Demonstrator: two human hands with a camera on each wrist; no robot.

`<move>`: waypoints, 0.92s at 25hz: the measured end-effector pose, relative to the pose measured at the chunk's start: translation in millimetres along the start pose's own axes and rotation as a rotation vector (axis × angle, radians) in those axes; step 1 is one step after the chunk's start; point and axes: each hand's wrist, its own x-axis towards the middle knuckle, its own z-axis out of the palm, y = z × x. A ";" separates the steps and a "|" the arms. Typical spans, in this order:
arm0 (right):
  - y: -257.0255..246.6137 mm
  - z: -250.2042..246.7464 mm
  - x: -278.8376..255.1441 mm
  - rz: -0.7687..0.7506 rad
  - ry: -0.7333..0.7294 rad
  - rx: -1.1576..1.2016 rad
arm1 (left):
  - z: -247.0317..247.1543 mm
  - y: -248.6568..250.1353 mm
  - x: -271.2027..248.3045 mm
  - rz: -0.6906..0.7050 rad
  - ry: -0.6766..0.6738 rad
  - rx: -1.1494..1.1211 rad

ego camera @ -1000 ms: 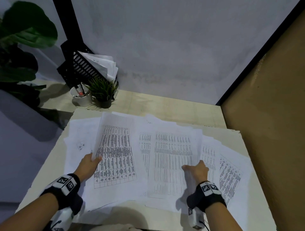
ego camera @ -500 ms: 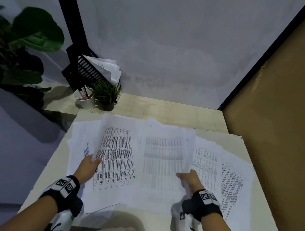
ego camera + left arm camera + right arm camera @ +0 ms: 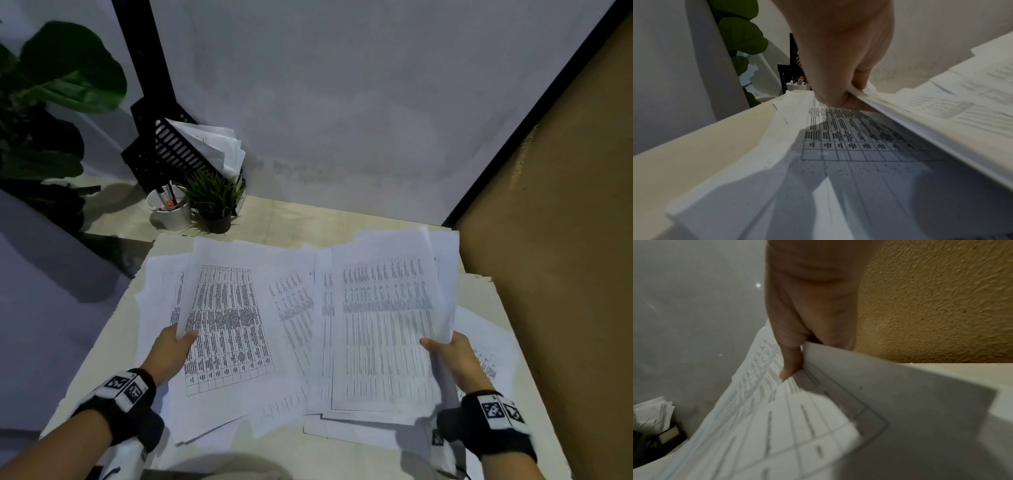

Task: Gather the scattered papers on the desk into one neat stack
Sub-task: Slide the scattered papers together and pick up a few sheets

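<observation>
Printed white papers (image 3: 291, 308) lie fanned across the pale desk (image 3: 513, 428). My left hand (image 3: 178, 342) pinches the left edge of a sheet with a dark table (image 3: 226, 329), thumb on top; in the left wrist view the hand (image 3: 846, 91) holds that lifted edge of sheets (image 3: 920, 123) above another printed page (image 3: 849, 142). My right hand (image 3: 448, 349) grips the right edge of a bundle of sheets (image 3: 383, 329) raised off the desk, thumb on top. In the right wrist view the thumb (image 3: 791, 363) presses on the bundle (image 3: 764, 426). More sheets (image 3: 486, 359) lie under that hand.
At the back left stand a black file rack (image 3: 164, 154) with papers, a white pen cup (image 3: 171, 212) and a small potted plant (image 3: 215, 202). A large leafy plant (image 3: 51, 85) is far left. An ochre wall (image 3: 565, 240) borders the desk's right side.
My right hand has taken hold of a bundle of sheets and carried it up and to the right. The left hand has stayed at the left sheet's edge.
</observation>
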 end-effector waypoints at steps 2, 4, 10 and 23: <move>3.5 -3.2 8.8 0.016 0.125 -0.015 | 5.5 4.2 1.1 0.006 -0.006 -0.012; 2.5 -14.8 19.3 0.029 0.259 0.029 | 7.7 8.4 1.7 0.016 -0.003 -0.021; -36.1 -54.0 13.1 -0.133 0.290 0.430 | 8.2 21.1 2.5 0.063 -0.010 -0.066; -59.1 75.3 -44.1 -0.001 -0.473 0.423 | 44.2 113.8 -33.0 0.073 -0.390 -0.446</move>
